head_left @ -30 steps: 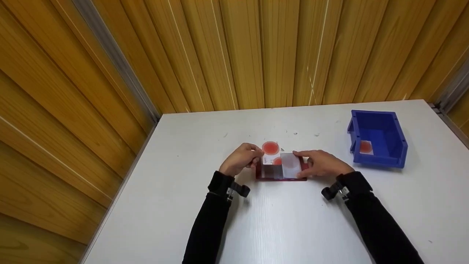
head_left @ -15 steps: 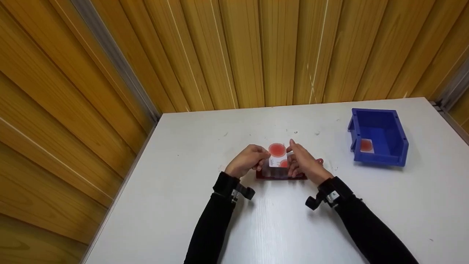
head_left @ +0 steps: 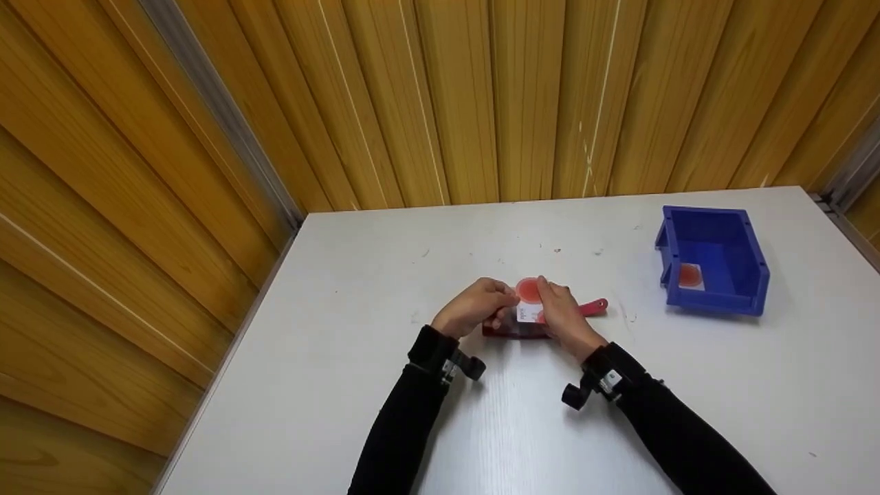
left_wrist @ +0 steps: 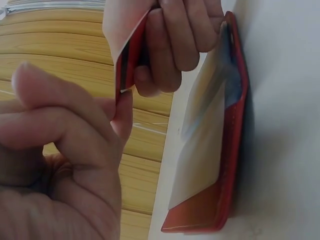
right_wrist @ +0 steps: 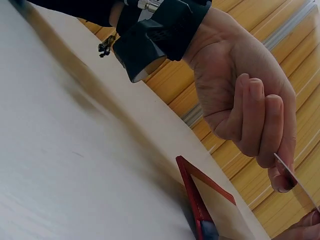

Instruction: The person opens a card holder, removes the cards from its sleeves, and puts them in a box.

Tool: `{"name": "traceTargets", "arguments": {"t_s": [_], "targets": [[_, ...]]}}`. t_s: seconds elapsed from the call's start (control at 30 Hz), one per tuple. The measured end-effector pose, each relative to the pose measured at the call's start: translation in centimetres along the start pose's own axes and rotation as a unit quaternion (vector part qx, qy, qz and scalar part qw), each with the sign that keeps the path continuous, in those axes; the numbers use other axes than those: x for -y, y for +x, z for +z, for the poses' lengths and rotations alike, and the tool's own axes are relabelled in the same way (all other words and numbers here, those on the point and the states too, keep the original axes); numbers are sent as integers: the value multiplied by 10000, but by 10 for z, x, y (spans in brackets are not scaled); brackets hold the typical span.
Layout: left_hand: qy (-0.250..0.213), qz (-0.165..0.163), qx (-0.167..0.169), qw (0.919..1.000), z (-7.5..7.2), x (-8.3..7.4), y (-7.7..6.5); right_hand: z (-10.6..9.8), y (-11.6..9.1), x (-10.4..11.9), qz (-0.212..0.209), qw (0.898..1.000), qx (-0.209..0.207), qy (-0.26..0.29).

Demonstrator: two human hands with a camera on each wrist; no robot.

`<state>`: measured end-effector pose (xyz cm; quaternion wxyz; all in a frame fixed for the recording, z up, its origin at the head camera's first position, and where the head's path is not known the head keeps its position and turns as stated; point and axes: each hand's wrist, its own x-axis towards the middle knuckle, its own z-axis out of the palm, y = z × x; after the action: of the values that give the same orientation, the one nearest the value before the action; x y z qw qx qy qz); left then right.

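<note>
Above the middle of the table, a white card with red circles is held between both hands. My left hand pinches its left edge with thumb and fingers, also visible in the left wrist view. My right hand grips the card's right side, thumb over its face. Under the hands lies a red card holder with clear sleeves, spread on the table. Its red strap sticks out to the right. In the right wrist view the card appears edge-on.
A blue bin stands at the right rear of the white table, with another red-circled card in it. Yellow wood-look panels close off the back and left side.
My right hand has let go of the holder's clear sleeve and moved left to take the card's right side. My left hand has shifted slightly right with the card.
</note>
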<state>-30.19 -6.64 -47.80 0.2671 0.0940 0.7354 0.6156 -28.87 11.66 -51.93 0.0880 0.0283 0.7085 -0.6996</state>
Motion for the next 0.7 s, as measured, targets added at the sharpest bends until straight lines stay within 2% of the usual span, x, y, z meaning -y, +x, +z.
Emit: {"name": "traceTargets", "arguments": {"t_s": [0.2, 0.3, 0.37, 0.43, 0.47, 0.5, 0.53, 0.6, 0.63, 0.67, 0.7], "targets": [[-55, -33, 65, 10000, -3, -1, -1, -7, 1, 3, -204, 9956, -106, -907], [-28, -26, 34, 10000, -4, -2, -2, -11, 2, 5, -191, 9933, -191, -1119], [268, 99, -104, 9995, -5, -2, -2, -14, 3, 7, -187, 9923, -238, -1201], [972, 335, -345, 9941, -5, -3, -2, -18, 3, 9, -149, 9915, -257, -1269], [1463, 482, -474, 9869, -5, -3, -2, -20, 3, 11, -137, 9914, -252, -1278], [2029, 632, -610, 9752, -5, -3, -3, -23, 3, 13, -147, 9914, -239, -1280], [2636, 782, -731, 9587, -5, -2, -3, -26, 3, 15, -132, 9921, -226, -1225], [3758, 1028, -877, 9168, -5, -1, -3, -33, 2, 19, -131, 9941, -157, -1070], [4208, 1118, -886, 8959, -5, 0, -4, -37, 2, 22, -122, 9951, -116, -972], [4546, 1179, -867, 8786, -4, 1, -4, -42, 2, 25, -204, 9957, -114, -892], [4794, 1211, -839, 8651, -4, 2, -4, -47, 2, 28, -266, 9963, -122, -808]]}}
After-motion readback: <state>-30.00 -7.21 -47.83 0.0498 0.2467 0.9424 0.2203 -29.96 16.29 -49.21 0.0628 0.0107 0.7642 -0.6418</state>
